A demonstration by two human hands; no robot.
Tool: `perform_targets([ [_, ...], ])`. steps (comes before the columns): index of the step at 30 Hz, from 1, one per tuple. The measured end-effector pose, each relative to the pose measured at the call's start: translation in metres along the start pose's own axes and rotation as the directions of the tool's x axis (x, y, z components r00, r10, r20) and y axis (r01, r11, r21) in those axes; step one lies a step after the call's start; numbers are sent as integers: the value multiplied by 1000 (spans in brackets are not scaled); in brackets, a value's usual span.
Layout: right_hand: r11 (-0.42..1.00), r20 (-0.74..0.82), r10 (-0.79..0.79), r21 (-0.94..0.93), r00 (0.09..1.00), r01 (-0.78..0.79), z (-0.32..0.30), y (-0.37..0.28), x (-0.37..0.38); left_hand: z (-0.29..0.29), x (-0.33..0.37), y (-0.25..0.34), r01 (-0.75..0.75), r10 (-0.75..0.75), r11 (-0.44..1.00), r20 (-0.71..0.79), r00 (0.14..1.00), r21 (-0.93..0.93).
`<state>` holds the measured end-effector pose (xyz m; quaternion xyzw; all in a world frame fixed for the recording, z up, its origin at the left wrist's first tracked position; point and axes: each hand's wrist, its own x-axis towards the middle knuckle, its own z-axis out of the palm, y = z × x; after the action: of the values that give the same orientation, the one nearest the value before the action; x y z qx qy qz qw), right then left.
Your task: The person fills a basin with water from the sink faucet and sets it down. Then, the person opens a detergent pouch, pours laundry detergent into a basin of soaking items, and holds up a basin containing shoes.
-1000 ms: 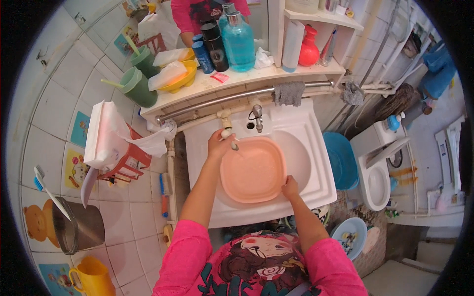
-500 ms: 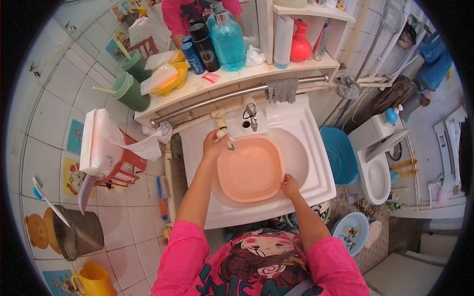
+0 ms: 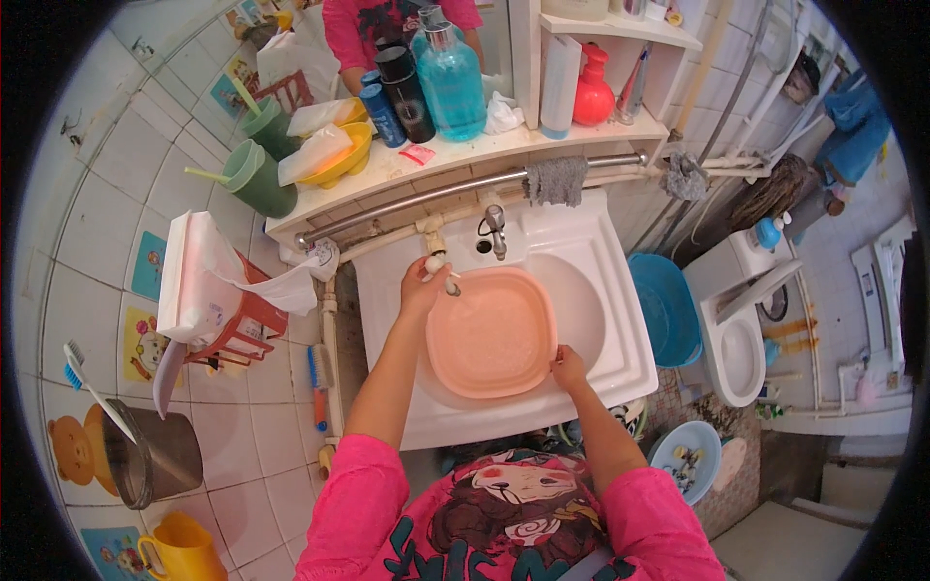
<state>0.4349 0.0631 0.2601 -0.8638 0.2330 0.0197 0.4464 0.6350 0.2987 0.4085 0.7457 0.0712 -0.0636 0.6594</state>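
Bathroom: white wall tiles (image 3: 223, 426) line the left of the frame; at the top, a white shelf (image 3: 480, 147) runs below a mirror (image 3: 497, 53).
Sink: white sink (image 3: 622, 339) at the centre, with a chrome tap (image 3: 496, 229) at its back edge.
Peach basin: the shallow peach basin (image 3: 492, 334) sits in the sink, mid-frame, covering the left part of the bowl.
White tap: small white tap (image 3: 436, 262) left of the chrome one, its spout over the basin's upper left corner; whether water is running is too small to tell.
Left hand: left hand (image 3: 418, 286), just left of centre, has its fingers bent closed around the white tap; how tightly, I cannot tell.
Right hand: right hand (image 3: 569, 368) pinches the basin's lower right rim, thumb and fingers closed on it.
Along the shelf: green cup (image 3: 262, 181), yellow dish (image 3: 351, 160), blue bottle (image 3: 452, 92), and a red bottle (image 3: 593, 92) at upper right.
Rail: metal rail (image 3: 426, 204) under the shelf, a grey cloth (image 3: 555, 181) draped over it.
Right side: blue tub (image 3: 666, 310) beside the sink, light-blue bowl (image 3: 714, 455) lower down holding small items.
Left side: tissue pack (image 3: 199, 281) in a red rack (image 3: 250, 332); yellow jug (image 3: 186, 549) at lower left.
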Motion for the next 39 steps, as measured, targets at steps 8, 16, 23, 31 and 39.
perform_targets([
  [8, 998, 3, -28, 63, 1000, 28, 1, -1, 0, 2, -10, 2, -25, 25, 1000, -8, 1000, -4],
  [16, 999, 5, -35, 27, 999, 34, 1, -3, -1, 3, -16, 13, -175, 174, 984, 55, 983, 9],
  [23, 1000, -4, -26, 13, 1000, 26, 3, 5, 1, 0, -14, 11, -179, 177, 984, 138, 975, 2],
  [31, 999, -14, -34, -5, 999, 34, 6, 7, 1, -8, -13, 14, -200, 189, 979, 206, 960, 38],
  [39, 1000, -10, -1, 10, 1000, 1, 6, 4, 0, -8, -12, 12, -219, 204, 973, 188, 961, 67],
])
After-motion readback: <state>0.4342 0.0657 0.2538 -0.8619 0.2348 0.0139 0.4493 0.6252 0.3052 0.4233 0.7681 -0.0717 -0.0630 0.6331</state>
